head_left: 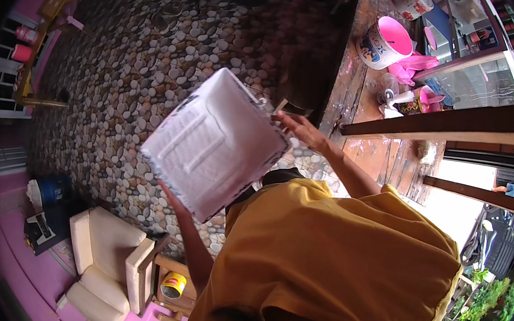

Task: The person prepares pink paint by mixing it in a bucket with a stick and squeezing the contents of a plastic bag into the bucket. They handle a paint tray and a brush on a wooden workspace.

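- White box [217, 142] tilted in front of torso, above pebble-patterned floor [117, 81]
- Hands apart, opposite sides: right hand [301, 131] clamped on box's right edge; left hand [172, 197] at lower-left edge, mostly hidden, can't tell grip
- Wooden table [350, 95] edge near right hand; floor spreads ahead and left
- Armchair [106, 245] at lower left
- Printed labels: white bucket [374, 51], yellow tin [173, 287]

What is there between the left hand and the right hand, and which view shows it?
The white box is between the left hand and the right hand; the head view shows this.
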The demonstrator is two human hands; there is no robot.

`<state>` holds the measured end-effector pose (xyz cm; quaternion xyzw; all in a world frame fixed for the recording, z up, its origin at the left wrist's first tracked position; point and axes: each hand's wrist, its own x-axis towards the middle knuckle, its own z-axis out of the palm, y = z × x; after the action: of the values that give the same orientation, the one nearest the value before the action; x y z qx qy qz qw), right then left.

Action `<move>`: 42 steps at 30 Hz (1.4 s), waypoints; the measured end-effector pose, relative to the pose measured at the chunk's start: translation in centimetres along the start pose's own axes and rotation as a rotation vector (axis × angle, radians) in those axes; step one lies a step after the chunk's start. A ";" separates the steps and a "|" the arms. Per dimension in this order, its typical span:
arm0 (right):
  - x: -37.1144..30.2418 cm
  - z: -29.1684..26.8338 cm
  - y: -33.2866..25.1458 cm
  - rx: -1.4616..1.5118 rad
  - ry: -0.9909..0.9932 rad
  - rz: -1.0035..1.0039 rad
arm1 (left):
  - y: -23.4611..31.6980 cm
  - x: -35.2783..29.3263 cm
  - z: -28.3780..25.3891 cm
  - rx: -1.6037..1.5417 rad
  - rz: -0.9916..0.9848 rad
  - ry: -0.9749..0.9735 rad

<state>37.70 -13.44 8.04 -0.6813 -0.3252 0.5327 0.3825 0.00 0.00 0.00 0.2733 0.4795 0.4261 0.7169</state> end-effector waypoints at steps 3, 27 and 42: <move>2.2 -2.9 -2.0 0.057 0.185 -0.046 | -1.3 8.0 2.0 0.066 -0.022 -0.017; 12.5 -7.9 -12.5 0.410 1.000 -0.010 | 4.6 39.7 34.6 0.297 -0.271 -0.727; 15.4 -20.7 -12.2 0.496 1.097 0.136 | 2.2 43.2 51.5 0.433 -0.491 -0.979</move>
<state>60.83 2.15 14.18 -0.7664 0.0975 0.1869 0.6068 54.34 39.64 2.24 0.4591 0.2180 -0.0357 0.8605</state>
